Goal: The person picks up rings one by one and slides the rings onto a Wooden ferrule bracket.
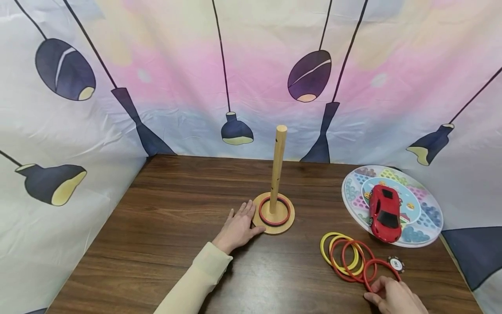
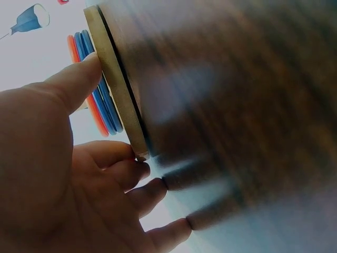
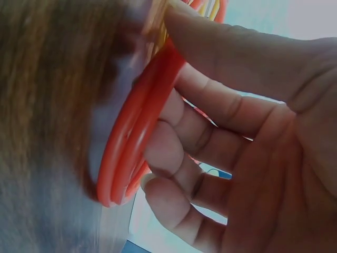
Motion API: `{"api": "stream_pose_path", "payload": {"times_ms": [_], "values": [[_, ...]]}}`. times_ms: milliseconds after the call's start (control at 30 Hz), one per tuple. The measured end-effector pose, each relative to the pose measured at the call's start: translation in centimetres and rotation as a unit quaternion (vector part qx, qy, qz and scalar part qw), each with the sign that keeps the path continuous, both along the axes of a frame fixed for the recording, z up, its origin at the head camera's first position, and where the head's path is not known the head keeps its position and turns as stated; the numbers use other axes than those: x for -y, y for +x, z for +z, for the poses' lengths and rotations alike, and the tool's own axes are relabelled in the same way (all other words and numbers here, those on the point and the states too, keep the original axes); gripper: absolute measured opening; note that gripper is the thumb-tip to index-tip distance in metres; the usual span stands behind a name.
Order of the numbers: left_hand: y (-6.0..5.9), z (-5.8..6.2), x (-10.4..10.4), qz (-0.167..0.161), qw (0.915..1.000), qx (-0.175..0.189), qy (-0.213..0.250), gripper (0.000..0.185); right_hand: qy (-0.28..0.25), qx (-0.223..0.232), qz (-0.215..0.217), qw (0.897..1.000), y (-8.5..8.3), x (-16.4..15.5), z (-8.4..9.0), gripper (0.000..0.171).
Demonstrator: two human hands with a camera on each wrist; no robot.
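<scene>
The right hand (image 1: pixel 394 296) pinches a red ring (image 1: pixel 379 272) at the pile's five o'clock edge; the left hand (image 1: pixel 238 226), grip released, steadies the peg base (image 1: pixel 274 226). Overlapping rings (image 1: pixel 345 255) could snag and drag along.

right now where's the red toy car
In the head view the red toy car sits on the round patterned plastic tray at the table's right side, just beyond the loose pile of red and yellow rings.

- A red toy car (image 1: pixel 385 212) sits on a round patterned board (image 1: pixel 427 226), far right.
- A small black disc (image 1: pixel 395 264) lies nearer.
- A lamp-print cloth (image 1: pixel 176 87) hangs behind.
</scene>
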State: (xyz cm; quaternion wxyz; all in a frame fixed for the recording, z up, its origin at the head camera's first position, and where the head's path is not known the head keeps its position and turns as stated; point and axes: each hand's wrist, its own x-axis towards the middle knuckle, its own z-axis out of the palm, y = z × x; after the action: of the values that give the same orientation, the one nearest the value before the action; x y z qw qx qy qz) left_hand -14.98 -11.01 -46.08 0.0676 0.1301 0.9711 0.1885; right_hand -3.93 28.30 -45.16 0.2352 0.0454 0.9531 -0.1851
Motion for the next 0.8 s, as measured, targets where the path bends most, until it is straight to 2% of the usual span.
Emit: {"api": "stream_pose_path", "payload": {"times_ms": [800], "values": [[0.0, 0.1, 0.1, -0.003, 1.0000, -0.001, 0.004, 0.083, -0.002, -0.040, -0.043, 0.998, 0.2, 1.1, 1.5, 0.032]]}}
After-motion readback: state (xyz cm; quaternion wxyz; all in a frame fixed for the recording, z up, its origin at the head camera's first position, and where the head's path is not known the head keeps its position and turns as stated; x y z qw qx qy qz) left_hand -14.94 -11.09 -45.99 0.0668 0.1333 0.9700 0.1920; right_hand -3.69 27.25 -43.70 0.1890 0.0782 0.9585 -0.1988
